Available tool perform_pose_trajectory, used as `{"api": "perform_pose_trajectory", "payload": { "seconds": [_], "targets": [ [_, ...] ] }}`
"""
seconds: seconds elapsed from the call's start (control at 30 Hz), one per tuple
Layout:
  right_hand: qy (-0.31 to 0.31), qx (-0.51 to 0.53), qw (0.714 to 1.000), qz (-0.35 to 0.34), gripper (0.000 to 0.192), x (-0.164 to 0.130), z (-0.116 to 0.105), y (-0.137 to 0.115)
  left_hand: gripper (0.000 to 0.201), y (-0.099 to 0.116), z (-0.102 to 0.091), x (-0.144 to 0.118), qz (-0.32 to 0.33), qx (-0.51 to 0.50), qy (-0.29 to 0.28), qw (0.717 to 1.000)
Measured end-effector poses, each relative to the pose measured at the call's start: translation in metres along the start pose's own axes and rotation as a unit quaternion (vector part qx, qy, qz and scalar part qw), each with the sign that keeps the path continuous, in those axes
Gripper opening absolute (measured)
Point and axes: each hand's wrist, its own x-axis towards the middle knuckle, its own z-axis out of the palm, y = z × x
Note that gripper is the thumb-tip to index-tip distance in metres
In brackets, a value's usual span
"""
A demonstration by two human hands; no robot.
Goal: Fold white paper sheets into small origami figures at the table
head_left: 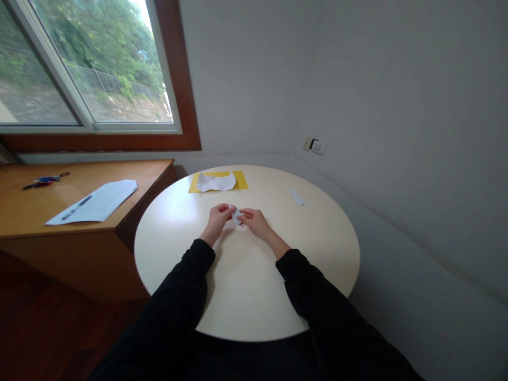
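Observation:
Between my two hands, over the middle of the round table, is a small piece of white paper. My left hand pinches its left side between thumb and fingers. On the right side, my right hand grips the same paper with thumb and fingertips. The paper looks folded, though its exact shape is partly hidden by my fingers. Beyond my hands lies a creased white sheet on top of a yellow sheet. A small white paper strip rests to the right, apart from my right hand.
The round cream table stands against the wall. At the left, a wooden desk bears white sheets with a pen on them, and dark scissors-like items. A wall socket is behind the table.

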Motion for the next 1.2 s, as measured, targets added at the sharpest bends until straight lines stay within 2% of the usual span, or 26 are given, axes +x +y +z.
{"api": "perform_pose_trajectory", "payload": {
  "seconds": [0.13, 0.27, 0.43, 0.53, 0.63, 0.8, 0.97, 1.2],
  "targets": [
    [0.023, -0.032, 0.999, -0.01, 0.032, 0.001, 0.0, 0.002, 0.022, 0.002, 0.001, -0.001, 0.007, -0.003, 0.013, 1.0],
    [0.05, -0.116, 0.991, -0.035, 0.03, 0.0, -0.001, 0.0, 0.022, 0.002, 0.002, -0.002, 0.01, -0.007, 0.013, 1.0],
    [0.142, -0.211, 0.964, -0.079, 0.037, 0.0, -0.005, -0.002, 0.024, 0.001, 0.002, -0.001, 0.003, -0.029, 0.039, 0.999],
    [0.179, -0.231, 0.951, -0.101, 0.03, 0.0, -0.006, -0.002, 0.025, 0.001, 0.001, 0.001, 0.011, -0.039, 0.055, 0.998],
    [0.167, -0.245, 0.949, -0.105, 0.014, -0.001, -0.005, -0.003, 0.024, 0.0, 0.001, 0.002, 0.021, -0.05, 0.067, 0.996],
    [0.11, -0.207, 0.967, -0.1, 0.009, -0.003, 0.002, -0.002, 0.023, 0.0, 0.003, 0.001, 0.032, -0.069, 0.057, 0.995],
    [0.067, -0.133, 0.985, -0.082, 0.013, -0.001, 0.006, 0.004, 0.023, 0.0, 0.006, -0.001, 0.019, -0.084, 0.036, 0.996],
    [0.09, -0.062, 0.994, -0.027, 0.025, 0.005, 0.006, 0.005, 0.027, 0.005, 0.01, -0.002, -0.013, -0.13, 0.004, 0.991]
  ]
}}
